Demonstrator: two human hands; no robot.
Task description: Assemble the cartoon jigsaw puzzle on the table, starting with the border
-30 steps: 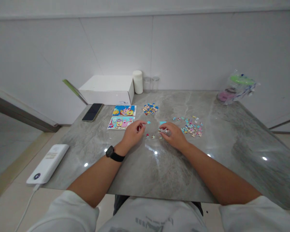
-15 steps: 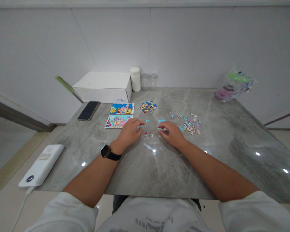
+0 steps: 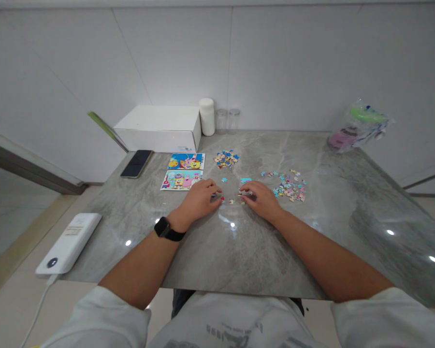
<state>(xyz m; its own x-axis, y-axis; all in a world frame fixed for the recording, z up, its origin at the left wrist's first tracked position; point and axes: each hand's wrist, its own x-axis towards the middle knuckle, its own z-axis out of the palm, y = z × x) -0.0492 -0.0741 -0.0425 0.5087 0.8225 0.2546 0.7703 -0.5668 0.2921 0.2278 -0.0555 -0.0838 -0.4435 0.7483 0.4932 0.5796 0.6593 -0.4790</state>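
Observation:
Both my hands rest palm down on the grey marble table (image 3: 239,251). My left hand (image 3: 198,199), with a black watch on its wrist, has its fingers bent together, the tips on a small red puzzle piece (image 3: 222,198). My right hand (image 3: 263,199) pinches a small puzzle piece (image 3: 241,193) with its fingertips. A few loose pieces (image 3: 232,201) lie in a row between the two hands. A light blue joined bit (image 3: 245,180) lies just beyond them.
Two cartoon reference cards (image 3: 184,170) lie at the left, a pile of pieces (image 3: 225,158) behind, a scattered pile (image 3: 289,185) at the right. A phone (image 3: 137,163), white box (image 3: 161,127), white jar (image 3: 207,116), two glass jars (image 3: 227,120), plastic bag (image 3: 358,126) and power bank (image 3: 69,242) ring the table.
My left hand has lowered from a raised pinch with the red piece to lie on the table by the row. My right hand has barely moved. The view shifted slightly.

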